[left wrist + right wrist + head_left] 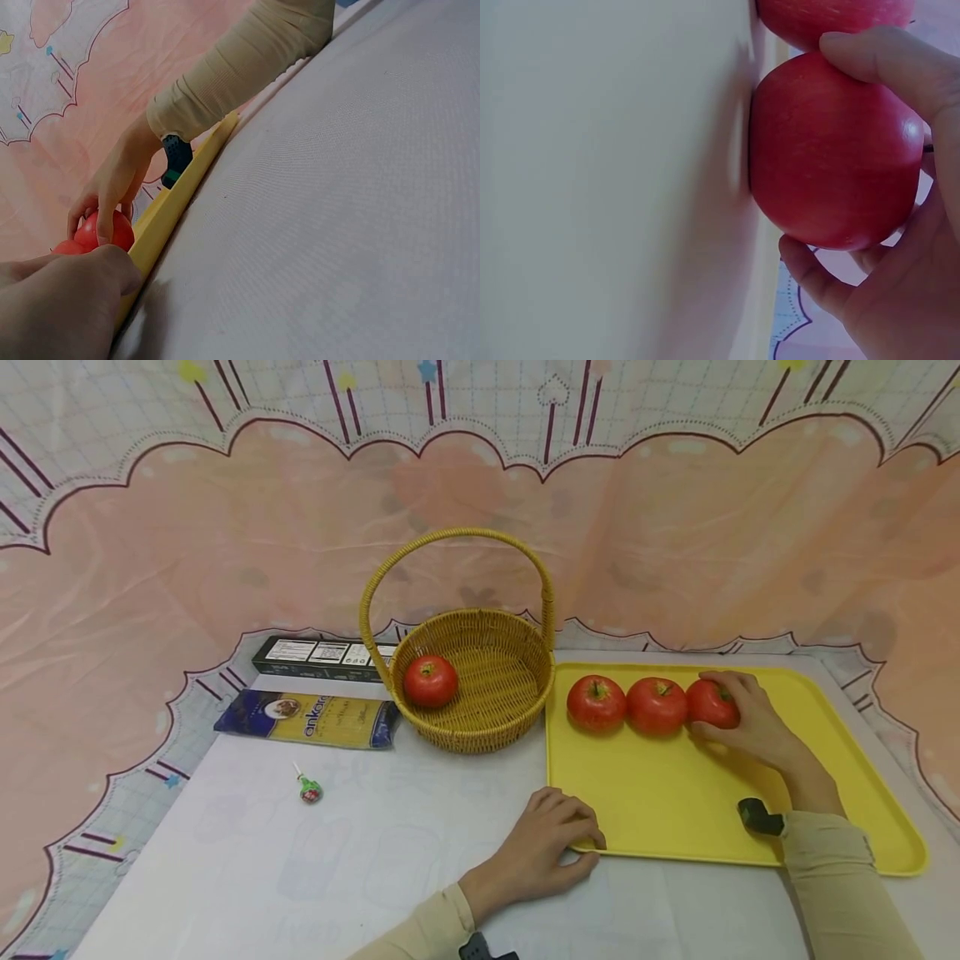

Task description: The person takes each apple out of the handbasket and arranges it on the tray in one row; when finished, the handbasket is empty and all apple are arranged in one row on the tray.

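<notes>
Three red apples stand in a row on the yellow tray (675,802): the left apple (596,703), the middle apple (657,706) and the right apple (713,703). My right hand (750,727) grips the right apple, thumb on one side and fingers on the other. In the right wrist view, that apple (832,150) rests against the tray surface, touching or nearly touching its neighbour. At the tray's near left corner, my left hand (540,843) pinches the rim, fingers over the inside and thumb outside. In the left wrist view, the left hand (67,300) partly hides the apples.
Left of the tray stands a yellow wicker basket (480,739) with a tall handle and one red apple (431,682) inside. Beside it lie a blue-and-yellow pasta packet (307,718) and a dark long box (322,658). A green-wrapped lollipop (309,790) lies nearer.
</notes>
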Demonstrator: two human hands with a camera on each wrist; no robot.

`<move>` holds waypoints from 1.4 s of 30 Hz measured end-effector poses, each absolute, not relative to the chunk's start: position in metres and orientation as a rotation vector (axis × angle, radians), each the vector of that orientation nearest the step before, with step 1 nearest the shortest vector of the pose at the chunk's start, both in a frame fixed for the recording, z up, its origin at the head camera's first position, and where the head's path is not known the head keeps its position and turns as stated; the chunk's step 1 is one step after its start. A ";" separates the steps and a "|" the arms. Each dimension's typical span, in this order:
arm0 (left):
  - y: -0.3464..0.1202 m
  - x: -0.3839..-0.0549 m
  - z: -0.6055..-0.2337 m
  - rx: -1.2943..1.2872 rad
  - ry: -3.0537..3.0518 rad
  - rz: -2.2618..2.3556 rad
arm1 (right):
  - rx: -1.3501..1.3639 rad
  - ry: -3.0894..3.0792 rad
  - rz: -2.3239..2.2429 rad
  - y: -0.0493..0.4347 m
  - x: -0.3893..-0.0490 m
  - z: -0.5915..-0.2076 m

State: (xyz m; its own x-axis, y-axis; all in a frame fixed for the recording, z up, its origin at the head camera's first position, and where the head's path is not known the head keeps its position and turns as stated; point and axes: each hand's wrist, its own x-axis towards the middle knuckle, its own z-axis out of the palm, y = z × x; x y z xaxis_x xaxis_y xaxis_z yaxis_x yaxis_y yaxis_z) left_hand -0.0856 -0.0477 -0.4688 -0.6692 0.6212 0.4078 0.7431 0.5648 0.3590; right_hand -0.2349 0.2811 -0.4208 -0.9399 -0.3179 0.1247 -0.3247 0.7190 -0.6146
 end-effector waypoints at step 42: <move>-0.047 -0.086 -0.470 -1.137 -2.571 -0.772 | 0.926 -2.580 1.004 0.221 -0.233 -0.398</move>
